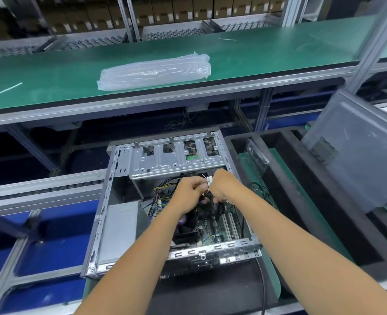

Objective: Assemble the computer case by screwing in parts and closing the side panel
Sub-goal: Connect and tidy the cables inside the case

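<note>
An open computer case lies flat in front of me, its motherboard, cables and silver drive cage exposed. Both of my hands are inside the case just below the drive cage. My left hand and my right hand meet over a small white connector and pinch it between their fingertips. The grey side panel leans upright to the right of the case, apart from it.
A green workbench runs across behind the case, carrying a clear plastic bag and a white cable tie. A black foam tray sits at right. Roller conveyor rails are at left. A black cable trails off the case front.
</note>
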